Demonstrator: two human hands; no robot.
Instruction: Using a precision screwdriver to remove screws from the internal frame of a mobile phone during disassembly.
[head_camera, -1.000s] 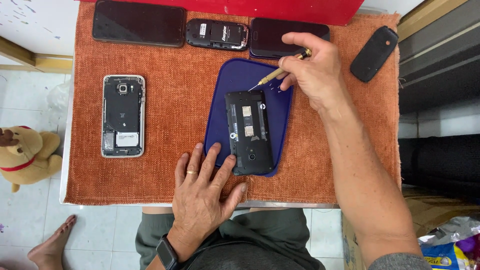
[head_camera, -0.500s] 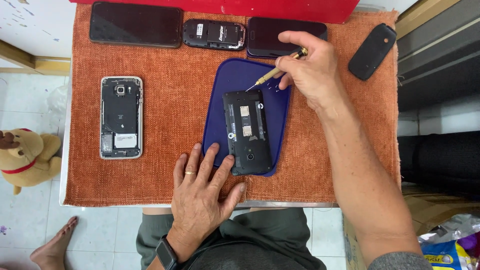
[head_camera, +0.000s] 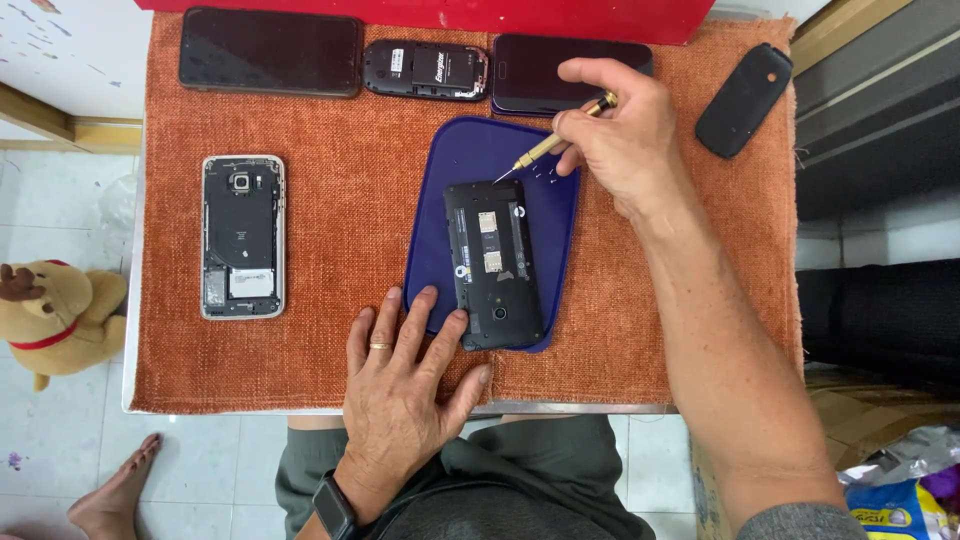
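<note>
A black phone with its back cover off (head_camera: 492, 262) lies on a dark blue mat (head_camera: 455, 160) on an orange cloth. My right hand (head_camera: 620, 135) grips a small brass screwdriver (head_camera: 548, 146), its tip at the phone's top corner. A few tiny screws (head_camera: 542, 176) lie on the mat beside the tip. My left hand (head_camera: 405, 395), with a ring and a wrist watch, rests flat on the cloth, fingertips against the phone's lower left edge.
An opened white-framed phone (head_camera: 242, 236) lies at the left of the orange cloth (head_camera: 340, 120). Along the back sit a dark phone (head_camera: 270, 52), an open phone with battery (head_camera: 425, 69) and another dark phone (head_camera: 535, 72). A black back cover (head_camera: 743, 99) lies at right. A plush toy (head_camera: 50, 315) sits on the floor.
The screwdriver tip has come down slightly toward the phone's top corner. My left hand has stayed in place.
</note>
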